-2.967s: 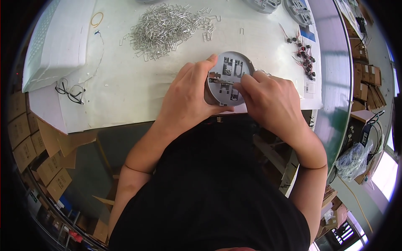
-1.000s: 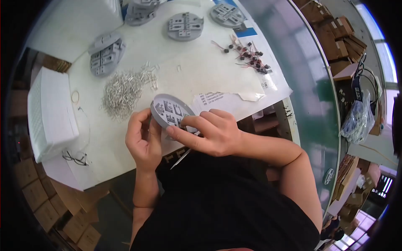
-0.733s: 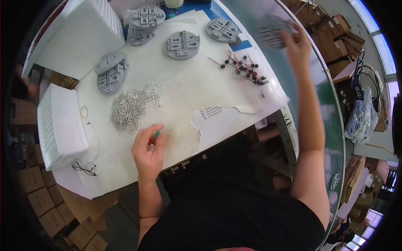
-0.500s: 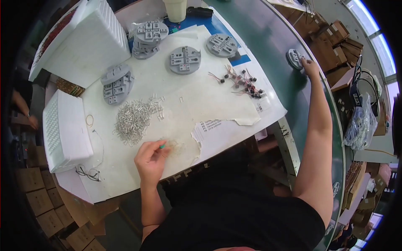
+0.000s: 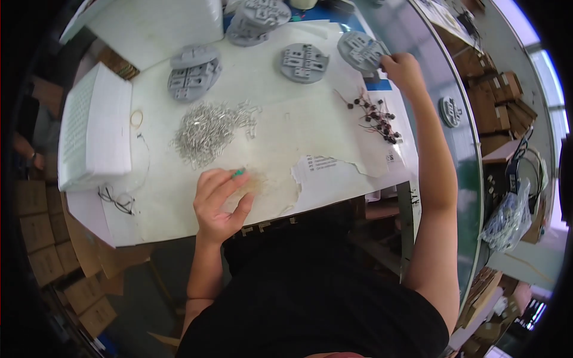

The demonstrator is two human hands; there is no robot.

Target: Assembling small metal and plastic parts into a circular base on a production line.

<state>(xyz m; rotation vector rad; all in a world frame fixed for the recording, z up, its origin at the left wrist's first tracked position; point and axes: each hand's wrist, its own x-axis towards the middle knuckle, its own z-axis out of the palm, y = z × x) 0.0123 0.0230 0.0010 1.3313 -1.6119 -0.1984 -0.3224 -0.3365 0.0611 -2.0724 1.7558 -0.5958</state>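
My left hand (image 5: 219, 206) hovers over the near edge of the table, its thumb apart from the loosely curled fingers. A small green piece (image 5: 238, 173) shows at one fingertip; whether it is worn or held is unclear. My right hand (image 5: 406, 73) reaches to the far right and pinches the rim of a round grey plastic base (image 5: 360, 50) with raised blocks. To its left lies another such base (image 5: 304, 62). A pile of small silvery metal clips (image 5: 206, 132) lies beyond my left hand. Several small black parts with red wires (image 5: 377, 118) sit nearer than my right hand.
More grey bases are stacked at the back (image 5: 256, 21) and left (image 5: 194, 74). White foam trays (image 5: 98, 128) stand at the left, near a pair of glasses (image 5: 116, 200). A green conveyor belt (image 5: 444, 143) runs along the right, carrying a grey base (image 5: 450, 111). Torn paper covers the table.
My right hand has left the base on the conveyor and moved left to take hold of a base at the table's far right. My left thumb has parted from the fingers. The view has shifted.
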